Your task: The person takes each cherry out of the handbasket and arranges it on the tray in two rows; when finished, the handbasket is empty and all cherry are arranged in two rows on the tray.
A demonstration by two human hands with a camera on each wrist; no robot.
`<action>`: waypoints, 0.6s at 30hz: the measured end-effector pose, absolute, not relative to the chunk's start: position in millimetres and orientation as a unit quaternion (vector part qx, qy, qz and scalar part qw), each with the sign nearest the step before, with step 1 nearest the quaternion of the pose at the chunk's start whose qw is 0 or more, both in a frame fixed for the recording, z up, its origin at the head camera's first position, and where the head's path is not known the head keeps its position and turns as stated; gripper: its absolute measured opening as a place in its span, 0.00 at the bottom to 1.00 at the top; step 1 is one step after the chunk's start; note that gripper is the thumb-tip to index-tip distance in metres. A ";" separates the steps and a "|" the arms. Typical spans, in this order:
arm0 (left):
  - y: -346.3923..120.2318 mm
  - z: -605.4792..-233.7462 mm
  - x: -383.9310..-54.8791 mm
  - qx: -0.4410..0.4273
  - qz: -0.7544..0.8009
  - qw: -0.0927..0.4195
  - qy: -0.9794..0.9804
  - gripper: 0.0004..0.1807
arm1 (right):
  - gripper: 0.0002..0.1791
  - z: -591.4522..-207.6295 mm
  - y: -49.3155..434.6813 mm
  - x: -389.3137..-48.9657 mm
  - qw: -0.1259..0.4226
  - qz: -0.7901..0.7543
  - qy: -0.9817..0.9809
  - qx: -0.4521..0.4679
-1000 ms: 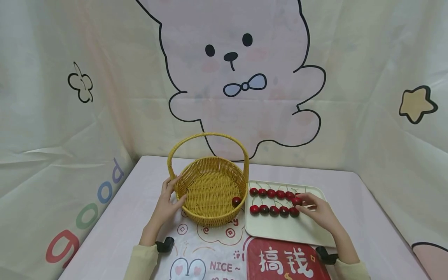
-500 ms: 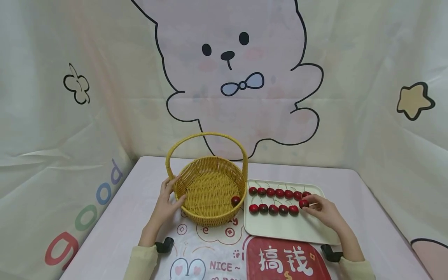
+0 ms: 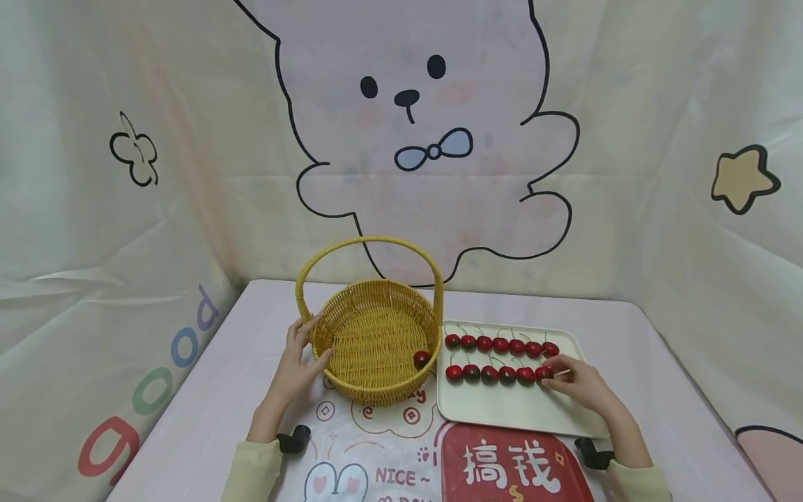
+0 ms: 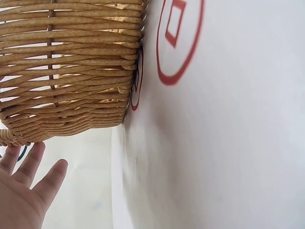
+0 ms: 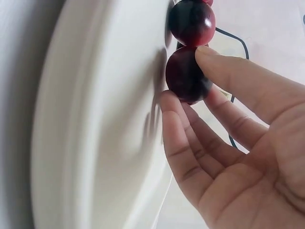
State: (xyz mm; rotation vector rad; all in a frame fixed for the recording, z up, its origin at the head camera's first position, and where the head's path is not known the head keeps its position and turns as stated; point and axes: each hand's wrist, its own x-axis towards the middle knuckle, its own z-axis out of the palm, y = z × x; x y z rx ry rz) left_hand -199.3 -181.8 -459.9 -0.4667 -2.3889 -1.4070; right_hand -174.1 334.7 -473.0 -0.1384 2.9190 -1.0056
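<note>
My right hand (image 3: 583,383) pinches a dark red cherry (image 5: 183,76) between thumb and fingertips, low over the cream tray (image 3: 502,410). This cherry sits at the right end of the front row, against the neighbouring cherry (image 5: 192,23). Behind it runs a second row of cherries (image 3: 500,346) with thin stems. My left hand (image 3: 297,369) rests against the left side of a yellow wicker basket (image 3: 376,335), its spread fingers (image 4: 47,181) touching near the rim and handle base. One cherry (image 3: 422,360) lies inside the basket, at its right.
The basket's tall arched handle (image 3: 370,240) rises above it. The tray stands just right of the basket. A printed cloth (image 3: 376,446) with a red panel (image 3: 511,464) covers the front of the table (image 3: 207,390). Fabric with a drawn bear (image 3: 408,132) hangs behind.
My right hand has moved the held cherry forward and down, from above the back row to the right end of the front row. The left hand stays on the basket.
</note>
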 end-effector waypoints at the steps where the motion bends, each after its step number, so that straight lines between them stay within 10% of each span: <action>1: -181.7 -460.0 -199.4 -0.163 -0.494 0.163 -0.838 0.35 | 0.19 -473.2 334.6 -173.8 0.028 -0.325 0.944 -0.046; 18: -180.9 -458.1 -198.3 -0.158 -0.496 0.161 -0.838 0.35 | 0.20 -470.6 331.9 -171.1 0.032 -0.321 0.945 -0.051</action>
